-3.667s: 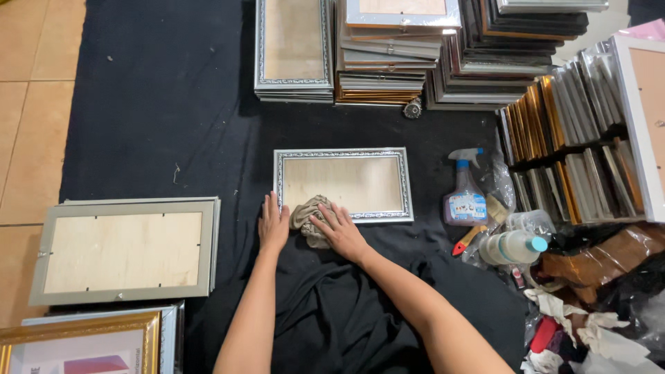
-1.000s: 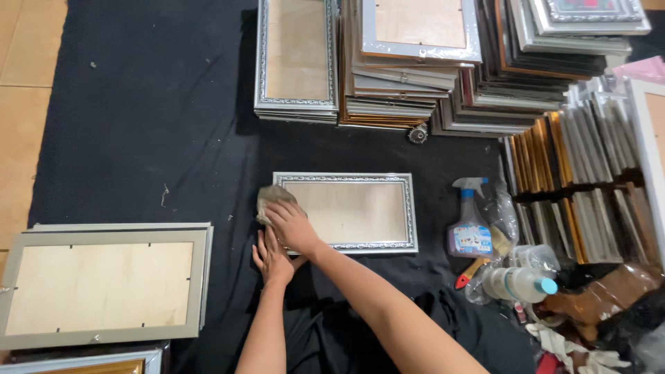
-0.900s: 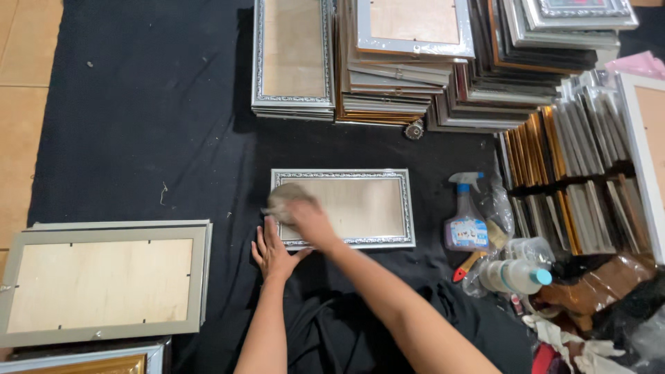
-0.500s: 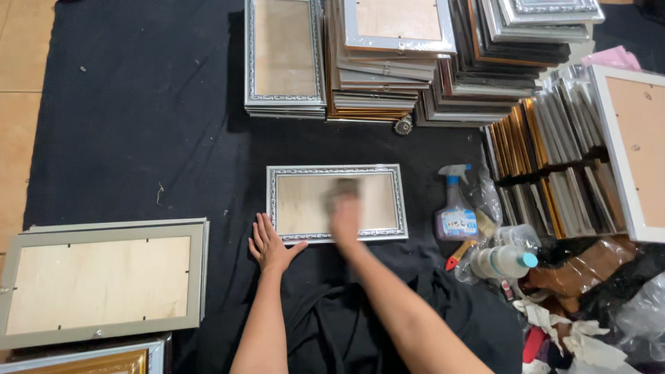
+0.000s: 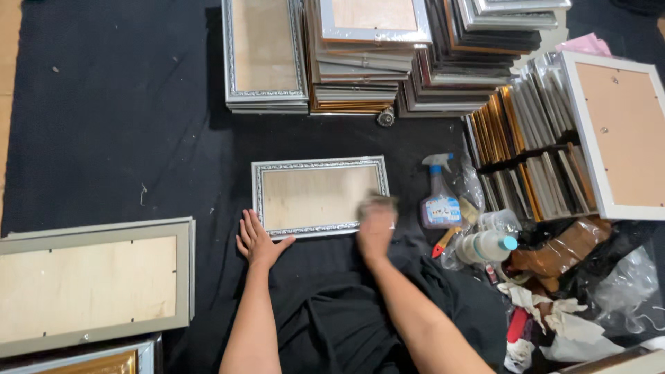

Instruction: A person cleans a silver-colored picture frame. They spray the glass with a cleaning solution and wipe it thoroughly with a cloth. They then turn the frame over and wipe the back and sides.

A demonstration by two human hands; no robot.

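The right hand [image 5: 375,225] is closed over a wadded cloth [image 5: 377,202], pressing it on the lower right corner of a small silver picture frame [image 5: 318,196]; the hand is blurred, so how tightly the fingers grip cannot be told. The left hand [image 5: 256,239] lies flat and spread, holding nothing, its fingertips touching the frame's lower left corner. The frame lies flat on the black floor cloth [image 5: 111,125], just in front of the person, its pale panel facing up.

To wipe well, the flat hand should bear down enough that the frame does not slide, and the cloth should run along the ornate border as well as the panel, working into the corners where grime would likely sit. Light pressure seems wise, since the moulding looks delicate.

Just right of the frame stands a spray bottle [image 5: 439,202], with a white bottle with a blue cap [image 5: 487,244] lying near it among crumpled rags. Beyond the frame rise stacks of frames [image 5: 374,55], and more stand on edge to the right. A large grey frame [image 5: 90,284] lies well apart on the left
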